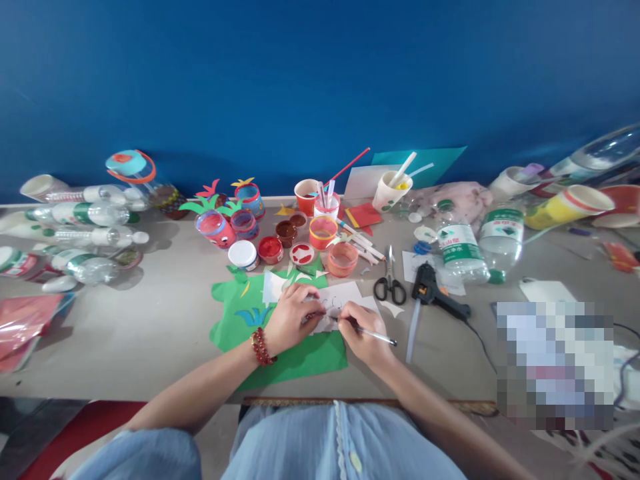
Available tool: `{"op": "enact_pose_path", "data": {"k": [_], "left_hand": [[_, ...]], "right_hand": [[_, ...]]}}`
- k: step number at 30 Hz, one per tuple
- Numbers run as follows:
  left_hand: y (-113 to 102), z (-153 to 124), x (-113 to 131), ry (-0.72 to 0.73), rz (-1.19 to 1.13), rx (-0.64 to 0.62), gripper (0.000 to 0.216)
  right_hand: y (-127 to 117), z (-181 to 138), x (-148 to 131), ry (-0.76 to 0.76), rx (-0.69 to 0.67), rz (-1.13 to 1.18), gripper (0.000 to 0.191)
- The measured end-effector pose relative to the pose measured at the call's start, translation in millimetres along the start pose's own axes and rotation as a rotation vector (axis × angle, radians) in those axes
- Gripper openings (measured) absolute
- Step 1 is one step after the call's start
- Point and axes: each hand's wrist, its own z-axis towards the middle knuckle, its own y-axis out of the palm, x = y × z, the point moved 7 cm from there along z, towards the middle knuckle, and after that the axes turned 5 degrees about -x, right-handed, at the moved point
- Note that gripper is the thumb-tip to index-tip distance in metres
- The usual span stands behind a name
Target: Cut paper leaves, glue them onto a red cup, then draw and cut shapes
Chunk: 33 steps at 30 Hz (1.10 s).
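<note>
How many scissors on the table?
1 pair of scissors, left of the glue gun and beyond the right hand. Others may be hidden in the clutter.

Slim dark-ended pen (376,335), slanted over white paper (349,291) with small dark curved marks

My one view looks out from my head — forward and down, across the table (165,327) to the blue wall (300,87). It is wide, close enough that my left hand (294,317) and right hand (371,321) fall below the centre — my blue shirt (295,443) along the bottom edge.
</note>
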Motion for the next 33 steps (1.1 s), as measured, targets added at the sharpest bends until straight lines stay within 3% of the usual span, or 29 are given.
{"op": "enact_pose_path", "data": {"k": [33], "left_hand": [[-0.1, -0.2, -0.5, 0.000, 0.021, 0.007, 0.009]], "right_hand": [[0.9, -2.0, 0.7, -0.008, -0.031, 0.039, 0.017]]}}
